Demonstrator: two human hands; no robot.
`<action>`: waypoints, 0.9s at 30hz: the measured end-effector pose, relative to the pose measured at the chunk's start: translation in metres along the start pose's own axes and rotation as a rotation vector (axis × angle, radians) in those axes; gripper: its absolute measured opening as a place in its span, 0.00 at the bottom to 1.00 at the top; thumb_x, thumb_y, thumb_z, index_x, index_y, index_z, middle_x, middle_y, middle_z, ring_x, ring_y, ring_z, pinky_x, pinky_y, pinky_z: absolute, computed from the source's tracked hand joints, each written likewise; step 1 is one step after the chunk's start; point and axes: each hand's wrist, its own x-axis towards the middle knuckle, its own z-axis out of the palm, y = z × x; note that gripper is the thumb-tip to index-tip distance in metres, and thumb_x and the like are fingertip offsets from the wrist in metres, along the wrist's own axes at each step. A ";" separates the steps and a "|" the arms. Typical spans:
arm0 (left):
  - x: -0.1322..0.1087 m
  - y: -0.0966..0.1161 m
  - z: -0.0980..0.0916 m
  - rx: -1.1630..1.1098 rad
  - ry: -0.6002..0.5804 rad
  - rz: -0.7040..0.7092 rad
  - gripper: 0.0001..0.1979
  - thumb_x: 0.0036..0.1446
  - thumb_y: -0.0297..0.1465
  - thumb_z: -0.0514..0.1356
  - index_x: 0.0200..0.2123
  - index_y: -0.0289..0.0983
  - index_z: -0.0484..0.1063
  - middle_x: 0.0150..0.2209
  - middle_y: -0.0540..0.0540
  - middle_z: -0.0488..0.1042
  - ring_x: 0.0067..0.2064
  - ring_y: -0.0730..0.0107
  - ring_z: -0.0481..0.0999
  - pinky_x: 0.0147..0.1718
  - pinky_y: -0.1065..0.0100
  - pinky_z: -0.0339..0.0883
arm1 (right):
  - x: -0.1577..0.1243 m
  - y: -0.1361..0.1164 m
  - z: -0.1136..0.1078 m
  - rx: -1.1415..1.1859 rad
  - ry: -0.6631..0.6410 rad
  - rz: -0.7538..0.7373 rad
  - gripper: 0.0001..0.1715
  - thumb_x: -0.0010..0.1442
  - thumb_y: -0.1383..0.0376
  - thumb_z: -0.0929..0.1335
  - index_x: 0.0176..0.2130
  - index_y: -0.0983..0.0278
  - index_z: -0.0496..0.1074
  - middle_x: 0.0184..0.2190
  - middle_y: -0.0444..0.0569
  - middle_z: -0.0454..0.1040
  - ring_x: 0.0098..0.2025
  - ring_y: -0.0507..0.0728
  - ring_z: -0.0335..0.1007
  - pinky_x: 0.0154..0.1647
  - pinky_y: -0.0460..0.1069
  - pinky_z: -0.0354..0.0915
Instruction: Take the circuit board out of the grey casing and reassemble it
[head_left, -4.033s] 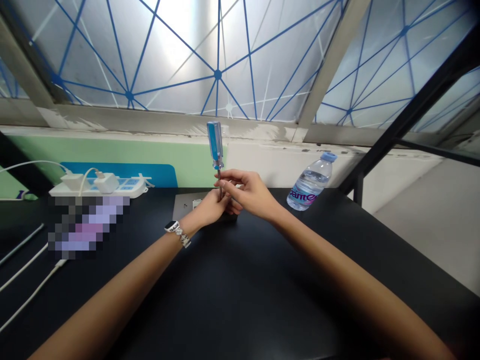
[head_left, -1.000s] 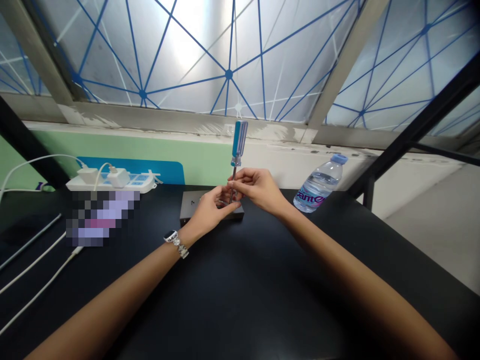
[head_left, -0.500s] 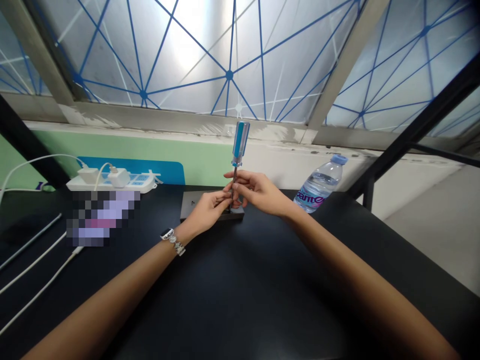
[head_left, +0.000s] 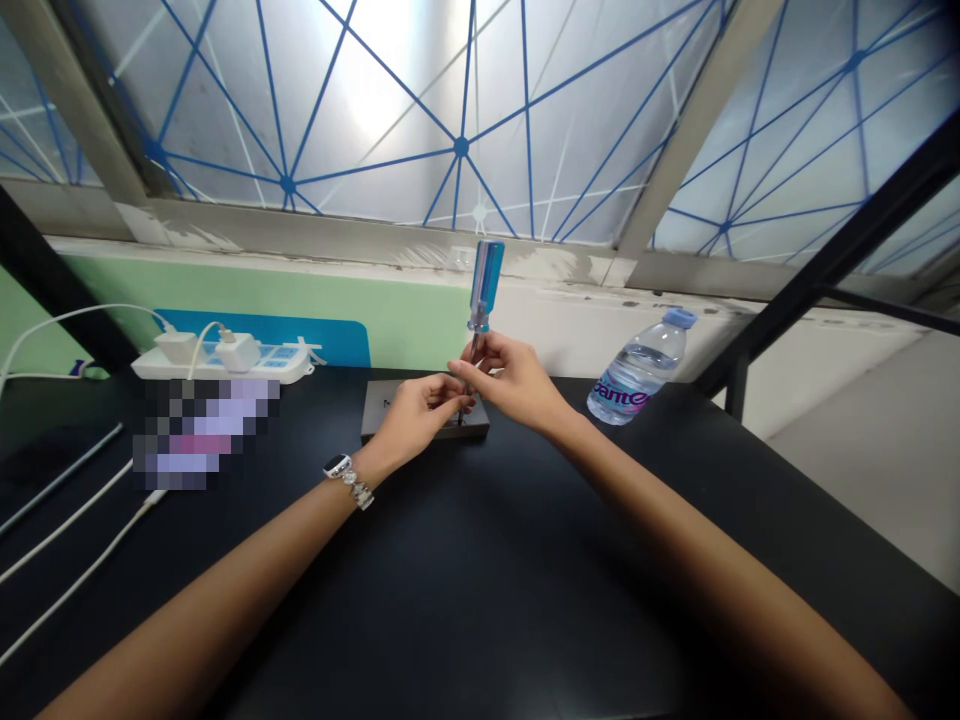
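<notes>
A screwdriver [head_left: 486, 280] with a clear and blue handle stands nearly upright, tip down, over a flat dark grey box [head_left: 379, 410]. My right hand [head_left: 514, 380] is closed around its metal shaft just below the handle, thumb and fingers pinching it. Lower down, my left hand [head_left: 416, 415] is closed by the tip, thumb and fingertips pinched at the lower shaft. Those fingers cover part of the box's top and hide what the tip meets. A watch with a metal link band [head_left: 349, 480] is on my left wrist.
Right of my hands a water bottle [head_left: 637, 370] stands on the black table [head_left: 480, 580]. A white power strip [head_left: 225, 360] with plugged-in chargers lies at the back left. In front of it are a blurred-out item [head_left: 210, 435] and white cables [head_left: 90, 580]. Windows rise behind.
The screwdriver has turned about its length: the blue stripe now shows on the handle's right side. My right fingers have shifted and curled closer around the shaft. My left hand has hardly moved.
</notes>
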 end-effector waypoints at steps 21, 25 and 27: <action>-0.001 0.001 0.000 0.057 -0.051 -0.045 0.08 0.59 0.34 0.64 0.35 0.34 0.77 0.35 0.42 0.81 0.39 0.62 0.81 0.44 0.62 0.73 | 0.002 0.000 -0.004 0.088 -0.058 0.053 0.14 0.59 0.56 0.72 0.37 0.65 0.72 0.33 0.48 0.77 0.28 0.53 0.73 0.30 0.48 0.70; 0.000 0.007 -0.004 0.010 -0.146 -0.048 0.11 0.62 0.35 0.61 0.39 0.33 0.79 0.41 0.40 0.82 0.43 0.61 0.82 0.49 0.60 0.72 | -0.001 -0.003 -0.009 0.254 -0.188 0.121 0.18 0.62 0.60 0.70 0.49 0.65 0.71 0.46 0.54 0.77 0.28 0.51 0.74 0.30 0.49 0.74; -0.001 0.008 -0.003 0.032 -0.163 -0.031 0.11 0.63 0.35 0.61 0.41 0.34 0.79 0.42 0.40 0.82 0.45 0.60 0.81 0.50 0.60 0.72 | -0.002 -0.003 -0.011 0.288 -0.189 0.119 0.17 0.62 0.61 0.70 0.49 0.66 0.72 0.44 0.53 0.78 0.29 0.51 0.73 0.31 0.49 0.74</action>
